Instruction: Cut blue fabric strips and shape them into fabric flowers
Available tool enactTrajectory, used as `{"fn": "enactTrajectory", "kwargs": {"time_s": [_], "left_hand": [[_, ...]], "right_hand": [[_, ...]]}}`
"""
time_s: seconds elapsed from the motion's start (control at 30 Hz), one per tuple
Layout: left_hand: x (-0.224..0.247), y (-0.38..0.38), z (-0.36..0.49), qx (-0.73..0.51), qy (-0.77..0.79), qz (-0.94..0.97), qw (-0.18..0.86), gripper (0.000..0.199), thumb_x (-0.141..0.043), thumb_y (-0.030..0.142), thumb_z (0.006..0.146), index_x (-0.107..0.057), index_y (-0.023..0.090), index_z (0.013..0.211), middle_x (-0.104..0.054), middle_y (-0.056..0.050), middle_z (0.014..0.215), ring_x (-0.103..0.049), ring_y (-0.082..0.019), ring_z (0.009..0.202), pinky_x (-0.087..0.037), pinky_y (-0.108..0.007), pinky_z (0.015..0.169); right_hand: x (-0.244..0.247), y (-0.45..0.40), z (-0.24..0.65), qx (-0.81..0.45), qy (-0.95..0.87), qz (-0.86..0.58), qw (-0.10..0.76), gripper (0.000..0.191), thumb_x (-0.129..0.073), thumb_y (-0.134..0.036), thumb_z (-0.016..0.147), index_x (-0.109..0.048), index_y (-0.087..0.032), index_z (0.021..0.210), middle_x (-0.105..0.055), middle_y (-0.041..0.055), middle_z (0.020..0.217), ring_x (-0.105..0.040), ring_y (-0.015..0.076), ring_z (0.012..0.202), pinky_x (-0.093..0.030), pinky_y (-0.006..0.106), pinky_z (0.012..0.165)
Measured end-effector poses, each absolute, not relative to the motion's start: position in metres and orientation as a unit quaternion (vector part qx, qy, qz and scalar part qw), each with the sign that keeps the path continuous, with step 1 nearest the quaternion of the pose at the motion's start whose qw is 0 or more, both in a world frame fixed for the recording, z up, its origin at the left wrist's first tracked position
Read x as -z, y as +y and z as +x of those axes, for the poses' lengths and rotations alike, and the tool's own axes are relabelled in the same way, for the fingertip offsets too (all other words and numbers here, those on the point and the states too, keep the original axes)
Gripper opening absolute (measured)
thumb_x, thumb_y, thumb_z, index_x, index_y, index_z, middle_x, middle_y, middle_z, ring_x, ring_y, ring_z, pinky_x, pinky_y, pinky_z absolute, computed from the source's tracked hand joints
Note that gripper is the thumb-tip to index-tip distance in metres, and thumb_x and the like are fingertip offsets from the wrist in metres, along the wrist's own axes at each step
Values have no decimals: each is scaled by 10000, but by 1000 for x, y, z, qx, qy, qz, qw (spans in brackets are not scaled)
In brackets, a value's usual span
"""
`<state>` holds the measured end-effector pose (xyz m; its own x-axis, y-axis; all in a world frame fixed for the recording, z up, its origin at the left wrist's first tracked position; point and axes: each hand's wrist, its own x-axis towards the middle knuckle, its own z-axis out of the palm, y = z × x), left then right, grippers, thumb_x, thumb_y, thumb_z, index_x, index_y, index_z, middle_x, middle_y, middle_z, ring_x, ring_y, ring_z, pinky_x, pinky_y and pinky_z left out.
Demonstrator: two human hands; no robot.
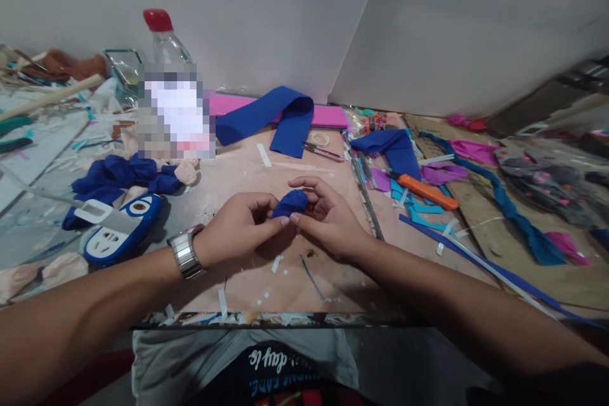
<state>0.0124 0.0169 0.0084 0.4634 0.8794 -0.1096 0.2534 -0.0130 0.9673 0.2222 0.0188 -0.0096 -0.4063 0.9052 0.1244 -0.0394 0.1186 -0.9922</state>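
Observation:
A small, rounded piece of blue crepe paper (pixel 290 203) is held between both hands over the middle of the table. My left hand (pixel 240 221), below a metal wristwatch (pixel 186 252), pinches its lower left side with thumb and fingers. On the other side my right hand (pixel 328 216) grips it, thumb against the near edge and fingers curled behind. The thumb tips nearly meet in front of the paper. Beyond the hands lies a folded blue crepe strip (pixel 280 111), with small scissors (pixel 323 152) and a tape roll (pixel 320 138) beside it.
At left are a blue-and-white power socket (pixel 124 228), crumpled blue paper pieces (pixel 118 174) and a red-capped bottle (pixel 159 22). An orange utility knife (pixel 425 191), a second blue strip (pixel 394 147) and paper scraps lie at right. Behind stands a grey wall (pixel 266 25).

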Motion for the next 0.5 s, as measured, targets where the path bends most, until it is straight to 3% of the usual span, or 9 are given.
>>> {"fn": "enactTrajectory", "kwargs": {"time_s": [0.2,0.4,0.5], "left_hand": [[-9,17,13,-307,428,642,557,215,-666,365,926,-655,155,878,-642,-3,735,-556,-121,653,-423,-230,611],[-5,16,12,-272,412,649,579,207,-648,344,934,-633,160,840,-616,8,720,-542,-117,641,-409,-228,600],[-6,17,11,-271,413,664,561,193,-631,330,944,-641,161,852,-624,2,740,-544,-121,662,-416,-232,615]], "right_hand": [[5,17,223,-530,-650,-371,397,471,-737,-219,862,-549,-230,1293,-645,-3,912,-635,137,808,-493,260,715],[6,18,223,-502,-663,-382,401,323,-761,-258,842,-630,-215,1134,-669,59,1113,-661,182,1015,-550,300,844],[6,17,224,-510,-666,-390,381,303,-736,-238,846,-627,-213,1127,-677,46,1061,-665,160,932,-548,282,791]]}}
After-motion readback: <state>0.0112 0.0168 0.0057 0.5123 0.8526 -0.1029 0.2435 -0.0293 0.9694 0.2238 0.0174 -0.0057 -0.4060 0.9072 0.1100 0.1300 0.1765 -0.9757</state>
